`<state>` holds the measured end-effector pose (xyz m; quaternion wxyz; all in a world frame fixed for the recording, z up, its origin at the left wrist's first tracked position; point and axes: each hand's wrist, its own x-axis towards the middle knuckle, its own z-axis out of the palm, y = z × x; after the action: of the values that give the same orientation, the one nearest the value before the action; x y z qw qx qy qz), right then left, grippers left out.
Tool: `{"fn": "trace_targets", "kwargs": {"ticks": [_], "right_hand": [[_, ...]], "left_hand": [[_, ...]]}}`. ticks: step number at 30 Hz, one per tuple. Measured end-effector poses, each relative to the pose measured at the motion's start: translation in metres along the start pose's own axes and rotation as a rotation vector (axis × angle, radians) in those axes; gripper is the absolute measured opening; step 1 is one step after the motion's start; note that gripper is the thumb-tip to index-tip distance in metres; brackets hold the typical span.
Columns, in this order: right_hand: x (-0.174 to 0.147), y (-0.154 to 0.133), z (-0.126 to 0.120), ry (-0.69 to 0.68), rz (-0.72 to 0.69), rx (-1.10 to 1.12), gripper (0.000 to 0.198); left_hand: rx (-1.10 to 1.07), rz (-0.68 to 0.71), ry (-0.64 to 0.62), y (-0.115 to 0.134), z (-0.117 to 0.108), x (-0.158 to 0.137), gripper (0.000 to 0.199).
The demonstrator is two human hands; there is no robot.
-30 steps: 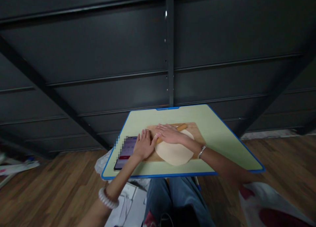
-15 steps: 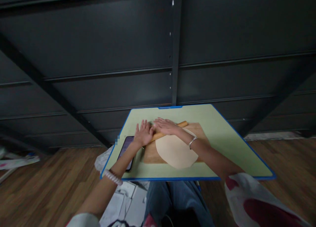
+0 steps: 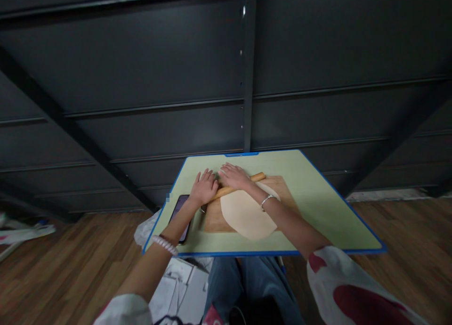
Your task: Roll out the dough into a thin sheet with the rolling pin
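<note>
Flatly, left hand (image 3: pixel 204 188), right hand (image 3: pixel 236 176) on rolling pin (image 3: pixel 226 190), fingers (image 3: pixel 205 175) slightly spread, dough (image 3: pixel 247 215) on wooden board (image 3: pixel 213 221).

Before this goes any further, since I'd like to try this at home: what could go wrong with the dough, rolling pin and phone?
The dough extends past the near edge of the wooden board, so it might crease there. The left forearm crosses over the phone, so an arm movement could perhaps nudge it. The rolling pin slants, with the left hand and right hand on it, so uneven pressure may thin one side.
</note>
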<state>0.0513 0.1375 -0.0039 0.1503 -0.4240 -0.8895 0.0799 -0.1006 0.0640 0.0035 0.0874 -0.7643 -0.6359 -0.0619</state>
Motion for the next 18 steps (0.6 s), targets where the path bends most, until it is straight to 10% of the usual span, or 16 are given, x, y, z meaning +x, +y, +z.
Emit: {"fn": "trace_targets", "kwargs": {"ticks": [18], "right_hand": [[-0.129,0.009,-0.033,0.038,-0.268,-0.037,0.048]], "left_hand": [[-0.020,0.011,0.116,0.089,-0.014,-0.109,0.053]]}}
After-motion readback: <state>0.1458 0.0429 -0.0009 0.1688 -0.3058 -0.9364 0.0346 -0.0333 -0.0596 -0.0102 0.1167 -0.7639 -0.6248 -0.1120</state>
